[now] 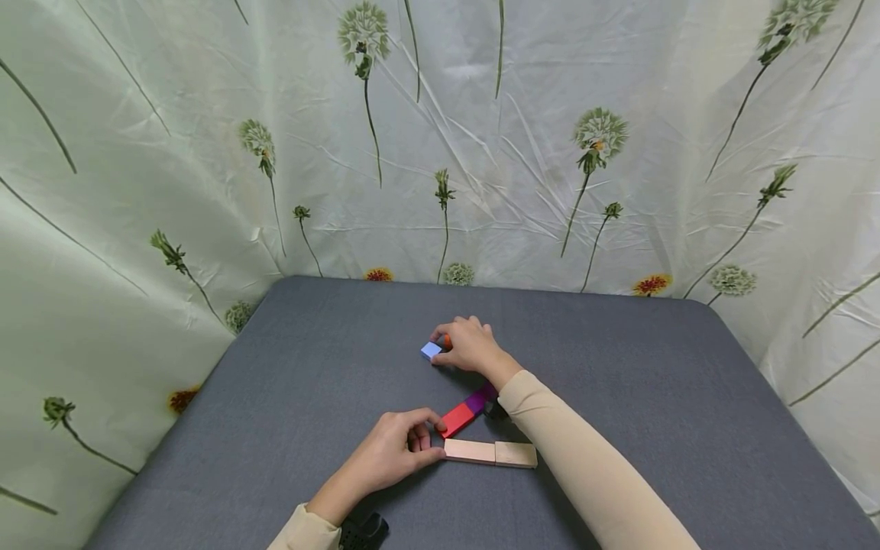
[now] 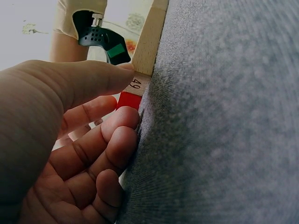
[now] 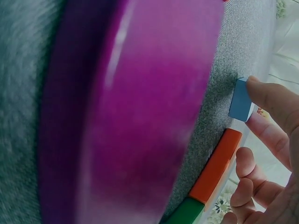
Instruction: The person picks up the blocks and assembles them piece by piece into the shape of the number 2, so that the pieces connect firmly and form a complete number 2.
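Observation:
My right hand [image 1: 470, 345] pinches a small light-blue block [image 1: 431, 351] between thumb and fingertips, toward the far side of the table. Just beside the blue block lies an orange block [image 3: 216, 165], end to end with a green block [image 3: 187, 212]; the head view mostly hides these two behind the hand. Nearer me, the left hand [image 1: 395, 451] pinches the meeting ends of a red block [image 1: 457, 419] and a plain wooden block [image 1: 470, 451], thumb against the wood marked 49. A purple block [image 1: 479, 398] continues the red one, partly covered by the right wrist.
A second plain wooden block [image 1: 516, 454] lines up with the first, to its right. The dark grey table [image 1: 619, 367] is backed by a white curtain [image 1: 509, 153] with dandelion prints. My right forearm [image 1: 584, 458] reaches over the blocks.

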The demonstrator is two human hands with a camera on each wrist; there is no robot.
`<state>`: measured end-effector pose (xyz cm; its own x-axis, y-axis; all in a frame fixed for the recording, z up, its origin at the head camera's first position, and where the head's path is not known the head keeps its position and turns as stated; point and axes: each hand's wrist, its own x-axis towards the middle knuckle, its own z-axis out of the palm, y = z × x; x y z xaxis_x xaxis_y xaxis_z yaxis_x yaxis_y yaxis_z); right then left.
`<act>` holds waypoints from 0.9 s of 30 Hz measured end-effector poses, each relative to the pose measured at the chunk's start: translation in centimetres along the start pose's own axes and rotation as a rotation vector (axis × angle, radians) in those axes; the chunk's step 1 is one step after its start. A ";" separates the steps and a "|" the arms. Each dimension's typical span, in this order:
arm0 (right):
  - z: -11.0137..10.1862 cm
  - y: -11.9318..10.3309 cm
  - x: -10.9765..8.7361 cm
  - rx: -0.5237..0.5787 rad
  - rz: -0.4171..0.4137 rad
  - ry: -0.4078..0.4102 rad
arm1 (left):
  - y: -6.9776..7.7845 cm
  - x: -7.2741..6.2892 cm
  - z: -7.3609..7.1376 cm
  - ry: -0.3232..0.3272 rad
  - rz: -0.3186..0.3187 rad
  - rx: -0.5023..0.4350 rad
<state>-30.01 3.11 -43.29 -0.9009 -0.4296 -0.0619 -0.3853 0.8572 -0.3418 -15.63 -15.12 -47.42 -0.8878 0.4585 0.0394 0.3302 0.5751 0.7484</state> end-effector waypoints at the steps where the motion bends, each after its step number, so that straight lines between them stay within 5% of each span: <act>1: -0.1 0.0 -0.1 -0.004 0.004 0.003 | 0.0 0.0 0.0 0.000 0.002 -0.001; 27: 0.1 0.2 0.2 -0.015 0.042 0.053 | -0.1 0.1 0.1 0.000 -0.006 0.002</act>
<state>-30.27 3.10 -43.46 -0.9254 -0.3780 -0.0264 -0.3495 0.8784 -0.3260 -15.74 -15.09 -47.56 -0.8896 0.4554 0.0351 0.3259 0.5791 0.7473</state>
